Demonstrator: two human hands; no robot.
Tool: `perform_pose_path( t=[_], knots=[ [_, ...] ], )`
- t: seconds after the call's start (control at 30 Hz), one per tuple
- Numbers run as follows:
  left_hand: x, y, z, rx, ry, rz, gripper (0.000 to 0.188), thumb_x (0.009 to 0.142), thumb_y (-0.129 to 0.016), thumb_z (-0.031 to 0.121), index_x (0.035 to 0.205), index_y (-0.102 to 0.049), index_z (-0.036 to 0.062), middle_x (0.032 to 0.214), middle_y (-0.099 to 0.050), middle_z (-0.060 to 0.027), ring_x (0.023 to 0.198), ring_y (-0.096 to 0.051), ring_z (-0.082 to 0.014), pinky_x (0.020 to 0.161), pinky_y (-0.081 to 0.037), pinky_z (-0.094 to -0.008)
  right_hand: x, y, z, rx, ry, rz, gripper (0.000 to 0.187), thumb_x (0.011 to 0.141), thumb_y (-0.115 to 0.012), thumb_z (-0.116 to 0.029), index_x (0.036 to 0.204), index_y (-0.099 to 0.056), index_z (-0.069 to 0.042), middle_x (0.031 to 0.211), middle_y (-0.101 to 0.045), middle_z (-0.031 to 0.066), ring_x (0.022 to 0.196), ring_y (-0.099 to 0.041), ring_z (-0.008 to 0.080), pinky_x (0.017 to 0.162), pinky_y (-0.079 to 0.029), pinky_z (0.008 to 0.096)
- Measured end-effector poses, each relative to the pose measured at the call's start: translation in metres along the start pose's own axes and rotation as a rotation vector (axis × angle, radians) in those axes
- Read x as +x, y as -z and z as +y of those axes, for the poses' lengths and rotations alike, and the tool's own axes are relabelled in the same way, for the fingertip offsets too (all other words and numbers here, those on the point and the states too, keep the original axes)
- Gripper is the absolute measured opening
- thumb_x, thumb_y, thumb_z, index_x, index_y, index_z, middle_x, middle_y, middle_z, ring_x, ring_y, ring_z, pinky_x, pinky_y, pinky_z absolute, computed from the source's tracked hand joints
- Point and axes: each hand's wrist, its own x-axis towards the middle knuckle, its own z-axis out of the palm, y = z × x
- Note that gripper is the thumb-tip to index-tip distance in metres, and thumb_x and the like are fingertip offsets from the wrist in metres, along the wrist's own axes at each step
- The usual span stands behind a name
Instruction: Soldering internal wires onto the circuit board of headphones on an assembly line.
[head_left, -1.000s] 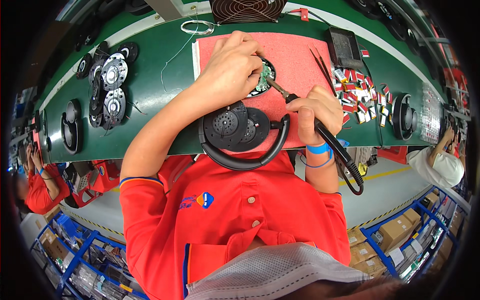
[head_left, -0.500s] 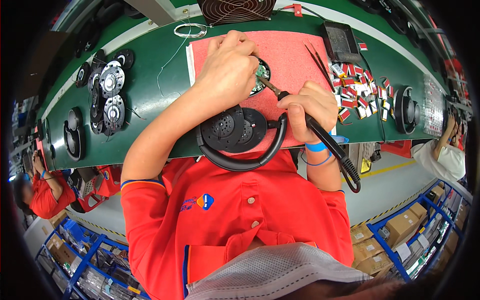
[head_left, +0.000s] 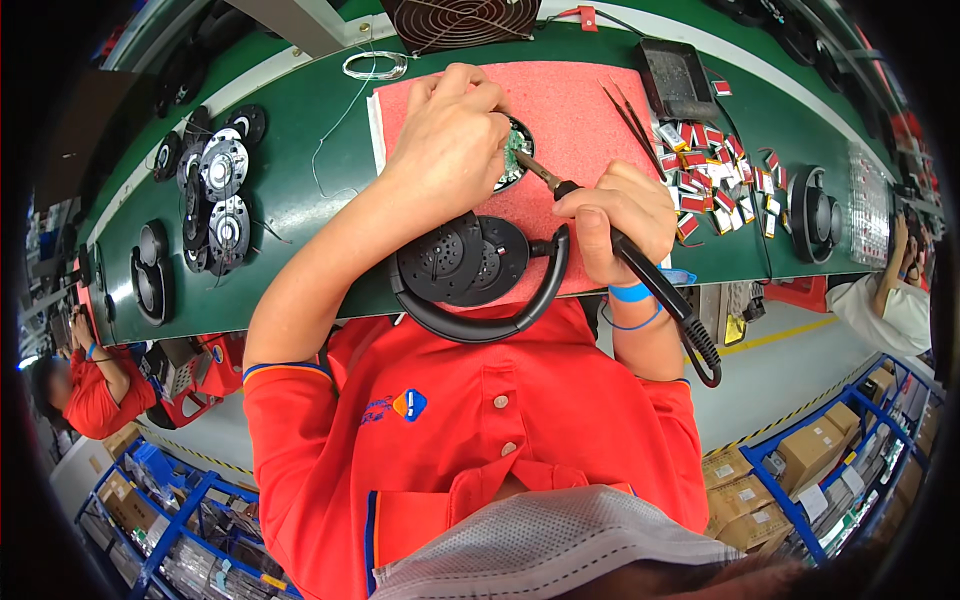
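My right hand (head_left: 630,215) grips the handle of a soldering iron (head_left: 632,258) with a black cable. The iron's tip reaches a green circuit board (head_left: 516,150) set in a round black earcup. My left hand (head_left: 450,135) is bent over the board's left side with its fingers curled down; its fingertips and anything in them are hidden. Below, partly under my left forearm, lies a black headphone (head_left: 480,325) with its band curving toward me and round perforated speaker plates (head_left: 462,260) uppermost. Everything here rests on a pink foam mat (head_left: 580,110).
Several round speaker parts (head_left: 226,165) and a headphone (head_left: 150,270) lie left. A coil of thin solder wire (head_left: 375,66) sits by a fan (head_left: 462,20). To the right are tweezers (head_left: 632,122), a black tray (head_left: 678,80), several small battery packs (head_left: 712,175) and another headphone (head_left: 815,215).
The whole view has shifted slightly. Both hands keep almost the same pose, and the iron's tip stays at the circuit board.
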Motion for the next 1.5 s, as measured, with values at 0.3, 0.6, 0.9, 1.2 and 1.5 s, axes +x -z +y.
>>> perform_pose_path(
  t=[0.3,0.6,0.9,1.2,1.5],
  knots=[
    [-0.007,0.002,-0.01,-0.181,0.121,0.018,0.009,0.07,-0.064,0.009,0.072,-0.07,0.0021,0.095,-0.064,-0.0072,0.103,-0.052,-0.0286,0.088,-0.041,-0.0422,0.0,0.0,0.002,-0.011,0.002,0.004,0.018,0.084,-0.057,-0.011,0.07,-0.064,-0.003,0.05,-0.048,0.0036,0.043,-0.041,0.0173,0.043,-0.031,0.0298],
    [-0.009,-0.006,-0.01,-0.349,0.301,-0.035,0.01,0.073,-0.067,0.009,0.076,-0.068,-0.0011,0.103,-0.064,-0.0098,0.104,-0.051,-0.0291,0.094,-0.04,-0.0363,-0.001,-0.001,0.003,-0.013,0.001,-0.028,0.016,0.084,-0.058,-0.011,0.072,-0.064,-0.003,0.051,-0.049,0.0041,0.045,-0.043,0.0177,0.044,-0.032,0.0299],
    [-0.01,-0.014,-0.009,-0.39,0.348,0.025,0.008,0.068,-0.065,0.007,0.068,-0.066,-0.0009,0.1,-0.065,-0.0081,0.104,-0.051,-0.029,0.091,-0.04,-0.0384,0.002,-0.003,0.002,-0.013,0.004,-0.043,0.012,0.083,-0.059,-0.009,0.073,-0.064,-0.003,0.053,-0.051,0.0051,0.045,-0.044,0.0183,0.044,-0.033,0.0301],
    [-0.01,-0.013,-0.008,-0.394,0.369,0.008,0.008,0.069,-0.065,0.006,0.069,-0.065,-0.002,0.103,-0.064,-0.0086,0.106,-0.05,-0.0279,0.094,-0.039,-0.0353,0.001,-0.002,0.002,-0.004,0.002,-0.033,0.016,0.084,-0.057,-0.011,0.072,-0.063,-0.003,0.052,-0.05,0.0043,0.045,-0.044,0.0181,0.044,-0.033,0.0301],
    [-0.012,-0.01,-0.011,-0.397,0.307,0.015,0.009,0.069,-0.065,0.008,0.072,-0.067,-0.0009,0.103,-0.064,-0.0098,0.105,-0.051,-0.03,0.092,-0.04,-0.0377,0.0,-0.001,0.001,-0.015,-0.005,-0.019,0.018,0.084,-0.056,-0.011,0.07,-0.064,-0.003,0.051,-0.05,0.004,0.044,-0.043,0.0175,0.043,-0.032,0.03]
  ],
)
